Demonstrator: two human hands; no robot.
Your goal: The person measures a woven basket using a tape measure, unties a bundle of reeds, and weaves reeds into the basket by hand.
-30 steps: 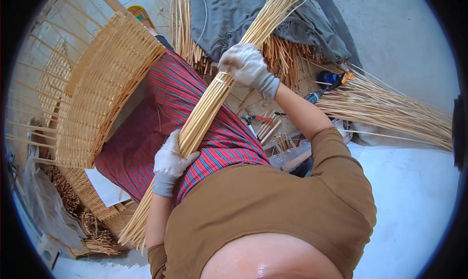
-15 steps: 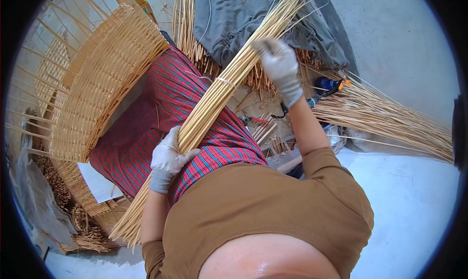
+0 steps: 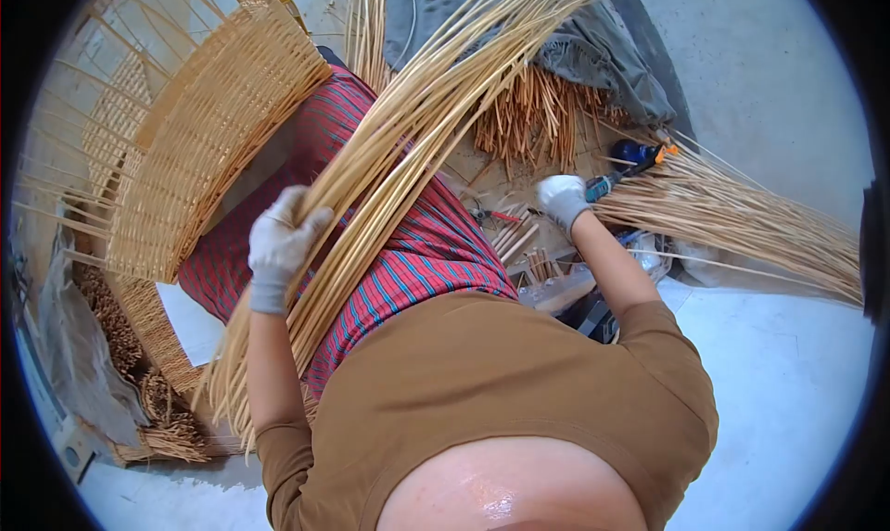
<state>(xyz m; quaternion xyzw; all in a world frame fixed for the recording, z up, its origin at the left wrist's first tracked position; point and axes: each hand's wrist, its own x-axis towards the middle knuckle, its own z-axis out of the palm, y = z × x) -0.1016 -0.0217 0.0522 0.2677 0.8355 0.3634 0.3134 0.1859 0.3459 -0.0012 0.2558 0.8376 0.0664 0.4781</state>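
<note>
A long bundle of pale canes (image 3: 394, 179) lies diagonally across my lap, over a red striped cloth (image 3: 445, 253). Its canes are spread loosely, and no tie shows round them. My left hand (image 3: 283, 239), in a white glove, is wrapped round part of the bundle near its lower end. Away from the bundle, my right hand (image 3: 563, 200), also gloved, is closed beside the blue-green handle of a tool (image 3: 601, 188). Whatever its fingers hold, if anything, is hidden.
A curved woven panel (image 3: 213, 132) with upright stakes stands at the left. Brown cut canes (image 3: 542, 118) lie under a grey cloth (image 3: 593, 53). More long canes (image 3: 742, 216) spread at the right. Red-handled pliers (image 3: 501, 217) and short sticks (image 3: 513, 239) lie near my lap.
The tie round the bundle is gone from view and the canes have fanned apart. My right hand has left the bundle and moved down to the right. My left hand has shifted up and left.
</note>
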